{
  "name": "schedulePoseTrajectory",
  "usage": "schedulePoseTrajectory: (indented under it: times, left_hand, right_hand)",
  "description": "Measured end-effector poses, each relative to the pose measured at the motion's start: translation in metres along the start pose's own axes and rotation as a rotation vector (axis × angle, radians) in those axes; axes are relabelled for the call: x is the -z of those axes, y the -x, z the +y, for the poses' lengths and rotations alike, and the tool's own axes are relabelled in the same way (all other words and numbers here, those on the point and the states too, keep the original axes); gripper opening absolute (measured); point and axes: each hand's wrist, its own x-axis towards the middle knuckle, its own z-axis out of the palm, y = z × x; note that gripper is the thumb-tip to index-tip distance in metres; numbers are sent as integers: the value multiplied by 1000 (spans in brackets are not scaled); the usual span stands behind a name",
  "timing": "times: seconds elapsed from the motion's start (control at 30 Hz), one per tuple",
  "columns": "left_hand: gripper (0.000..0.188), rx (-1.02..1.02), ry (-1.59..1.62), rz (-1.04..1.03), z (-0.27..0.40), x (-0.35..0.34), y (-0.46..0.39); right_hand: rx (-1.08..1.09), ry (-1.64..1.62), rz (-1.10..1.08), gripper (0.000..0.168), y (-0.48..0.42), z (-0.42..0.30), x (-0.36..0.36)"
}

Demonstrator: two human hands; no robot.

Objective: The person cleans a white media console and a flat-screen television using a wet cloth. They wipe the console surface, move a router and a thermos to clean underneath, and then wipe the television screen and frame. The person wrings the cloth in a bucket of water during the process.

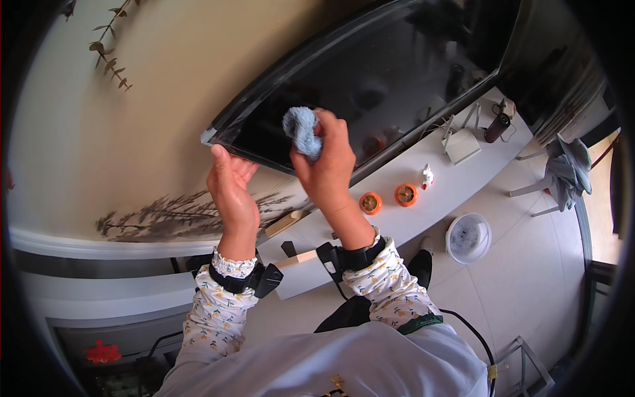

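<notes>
A large flat-screen television (367, 89) with a dark, glossy screen fills the upper middle, close to the wall. My right hand (327, 159) grips a bunched light-blue cloth (302, 131) in front of the screen's left part; whether the cloth touches the glass I cannot tell. At the television's lower left corner, my left hand (232, 188) is raised with its fingers behind the edge and the thumb near the frame. It appears to support that edge and holds nothing loose. Both wrists wear black straps with devices, over patterned sleeves.
Below the television runs a white cabinet (431, 198) with two orange persimmon-shaped ornaments (388, 198), a white figurine (427, 177), a white router (461, 145) and a dark cylinder (497, 128). On the floor stand a white bucket (468, 238) and a stool draped with grey cloth (568, 173).
</notes>
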Motion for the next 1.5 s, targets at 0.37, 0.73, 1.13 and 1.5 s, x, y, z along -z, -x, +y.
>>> schedulePoseTrajectory:
  times: [0.37,0.73,1.13,1.5]
  left_hand:
    - [65,-10,9,-7,1,-2,1]
    - [66,-19,-24,-83,-2,3,-1]
    - [65,-12,-19,-72,-1,3,-1]
    - [66,-8,-13,-68,-1,1,-1]
  right_hand:
    - [19,95,45,59,-6,12,6]
    - [88,122,-33,67,14,20,4]
    - [100,112,-38,68,19,22,4]
    - [-80,159,-94,76,16,10,8]
